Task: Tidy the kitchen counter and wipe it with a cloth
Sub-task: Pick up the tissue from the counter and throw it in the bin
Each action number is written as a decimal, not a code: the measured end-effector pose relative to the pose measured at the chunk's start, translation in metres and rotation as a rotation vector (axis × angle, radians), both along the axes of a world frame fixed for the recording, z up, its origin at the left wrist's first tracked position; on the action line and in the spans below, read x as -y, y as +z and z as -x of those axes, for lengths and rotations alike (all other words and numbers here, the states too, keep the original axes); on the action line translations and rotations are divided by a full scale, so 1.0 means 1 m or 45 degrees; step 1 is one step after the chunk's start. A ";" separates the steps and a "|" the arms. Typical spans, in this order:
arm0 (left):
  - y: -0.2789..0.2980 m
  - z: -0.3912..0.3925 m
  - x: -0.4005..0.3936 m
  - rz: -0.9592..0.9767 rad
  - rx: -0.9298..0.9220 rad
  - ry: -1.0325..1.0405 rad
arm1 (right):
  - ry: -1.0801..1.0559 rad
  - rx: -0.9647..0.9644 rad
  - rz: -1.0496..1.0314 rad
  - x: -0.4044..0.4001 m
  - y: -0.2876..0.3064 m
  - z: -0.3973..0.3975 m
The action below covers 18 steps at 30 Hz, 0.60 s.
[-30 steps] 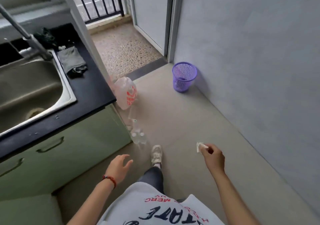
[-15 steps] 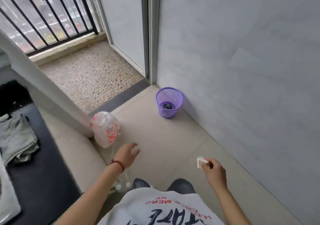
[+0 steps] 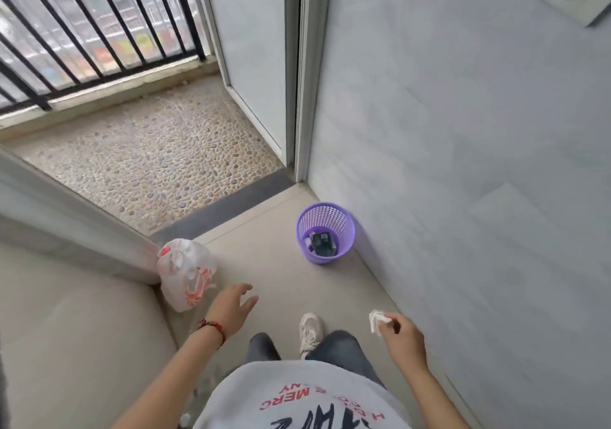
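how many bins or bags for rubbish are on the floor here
2: a purple perforated plastic wastebasket against the grey wall, and a tied white plastic bag with red print at the wall corner. Others may be out of view.

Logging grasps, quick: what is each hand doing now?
Left hand: open, holding nothing.
Right hand: pinching a crumpled white tissue.

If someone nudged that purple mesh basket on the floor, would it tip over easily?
Probably. The purple basket looks like thin perforated plastic, so likely light. It narrows toward the base and holds only a few dark items, so a push near the rim might slide or tip it.
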<state>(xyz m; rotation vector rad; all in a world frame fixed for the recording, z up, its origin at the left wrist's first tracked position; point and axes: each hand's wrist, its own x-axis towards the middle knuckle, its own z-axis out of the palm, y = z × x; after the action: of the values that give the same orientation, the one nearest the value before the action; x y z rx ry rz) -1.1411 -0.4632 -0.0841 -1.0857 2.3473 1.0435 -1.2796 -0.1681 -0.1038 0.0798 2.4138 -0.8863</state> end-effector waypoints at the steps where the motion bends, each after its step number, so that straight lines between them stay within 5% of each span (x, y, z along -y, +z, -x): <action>1: -0.002 0.006 0.003 0.003 0.011 0.030 | 0.061 0.006 -0.014 0.009 -0.004 0.019; 8: -0.021 0.044 0.021 -0.015 0.090 0.161 | 0.383 0.048 -0.124 0.080 -0.034 0.112; 18: -0.110 0.119 0.063 -0.069 0.161 0.177 | 0.185 0.199 -0.114 0.147 -0.129 0.159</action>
<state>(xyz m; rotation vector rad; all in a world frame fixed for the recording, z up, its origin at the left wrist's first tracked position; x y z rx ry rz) -1.2598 -0.5265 -0.1939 -1.2708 2.1590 1.0473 -1.4388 -0.3154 -0.2326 0.0067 2.2806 -0.6804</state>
